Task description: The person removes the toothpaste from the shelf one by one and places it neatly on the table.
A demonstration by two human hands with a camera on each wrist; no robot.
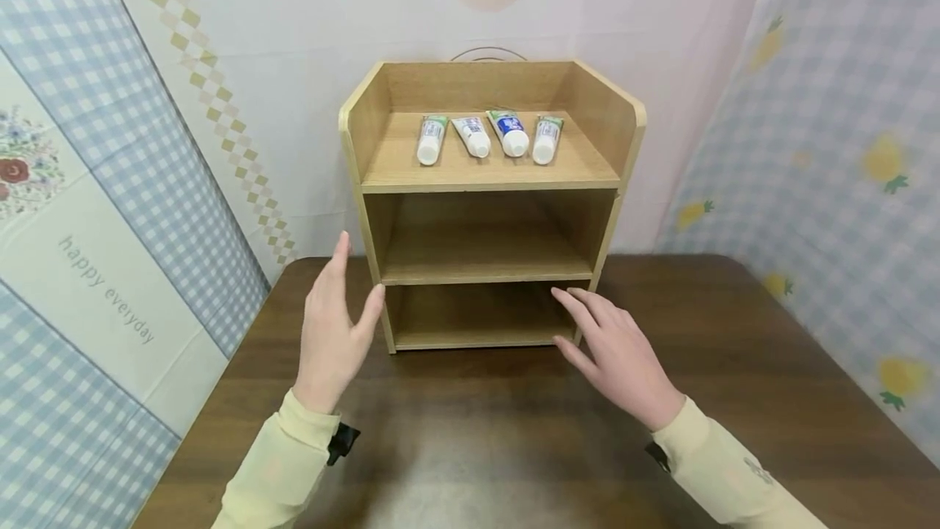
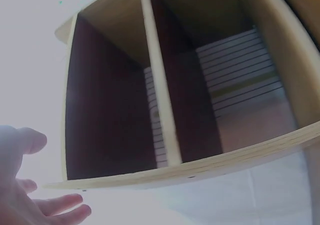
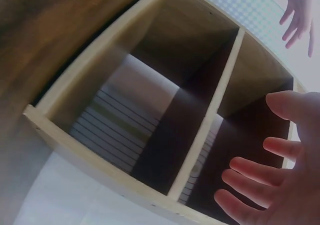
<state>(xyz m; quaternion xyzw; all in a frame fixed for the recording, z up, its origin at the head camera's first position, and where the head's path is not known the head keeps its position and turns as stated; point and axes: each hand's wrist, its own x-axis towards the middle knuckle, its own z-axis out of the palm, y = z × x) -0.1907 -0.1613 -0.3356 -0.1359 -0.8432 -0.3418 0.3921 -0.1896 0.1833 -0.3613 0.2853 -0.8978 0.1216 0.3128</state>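
Note:
A small wooden shelf unit [image 1: 488,277] stands on the brown table. Its top level bears a row of several white tubes with green or blue print, among them a blue-labelled tube [image 1: 512,131] and a tube at the left end [image 1: 432,140]. My left hand [image 1: 334,333] hovers by the unit's left side, fingers extended and thumb apart, holding nothing. Near the lower right front of the unit, my right hand [image 1: 613,349] hangs with fingers spread and nothing in it. In the right wrist view, its fingers [image 3: 255,172] overlap the shelf opening.
Two lower compartments of the unit, the middle shelf [image 1: 485,247] and the bottom shelf [image 1: 477,321], face me. Behind it hangs a pale cloth [image 1: 294,15]. Checked cloths hang at the left [image 1: 110,145] and right [image 1: 822,145] of the table [image 1: 470,447].

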